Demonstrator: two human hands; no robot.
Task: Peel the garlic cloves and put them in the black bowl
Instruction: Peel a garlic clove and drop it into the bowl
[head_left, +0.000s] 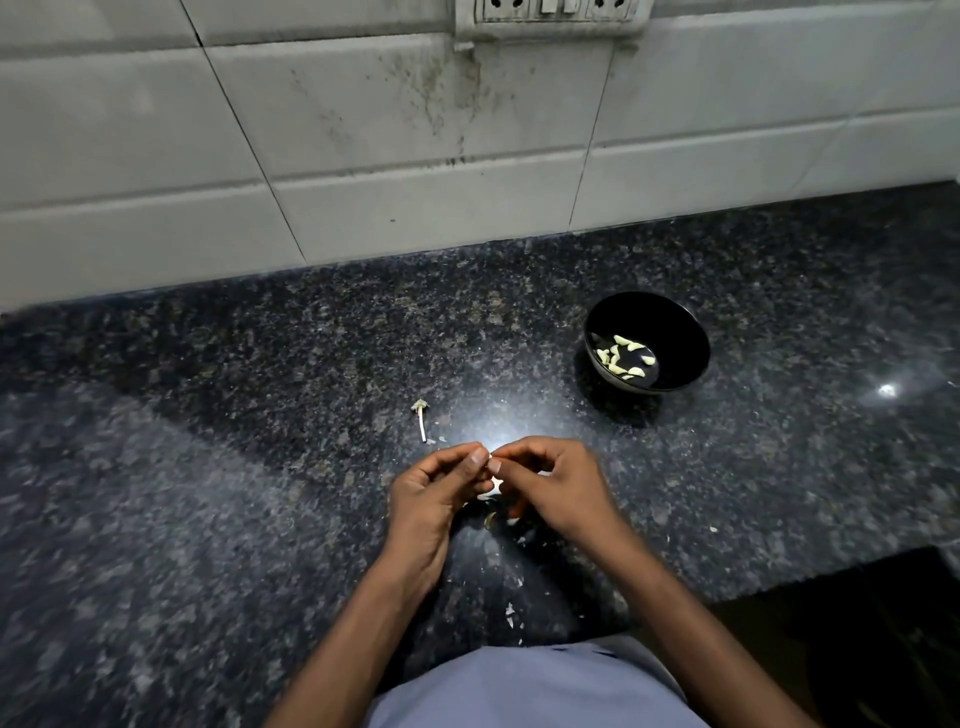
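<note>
Garlic clove (491, 457), a small pale piece, sits pinched between my two hands just above the dark speckled surface (208, 467), near its front edge. My left hand (436, 499) has its fingers curled, thumb and forefinger closed on the clove's left end. My right hand (556, 483) curls in from the other side, its fingertips nipping at the clove or its skin; I cannot tell which, because the hands hide most of it.

I judge the step in hand to be peeling: the skin is being worked loose, and the clove has not yet gone to the bowl. The next move, as I read it, calls for stripping off the last skin, then carrying the bare clove up and to the right and letting it drop into the black bowl (675, 322), which stands well apart from my hands.

By my count: one black bowl, holding roughly ten peeled cloves (621, 356), though they overlap and are too small for an exact count. One dried garlic stem (421, 418) lies alone on the surface, just left of my hands. Several white skin flakes (510, 613) are scattered below and between my wrists, and another pale scrap shows under my hands. Two hands, one clove in hand.
</note>
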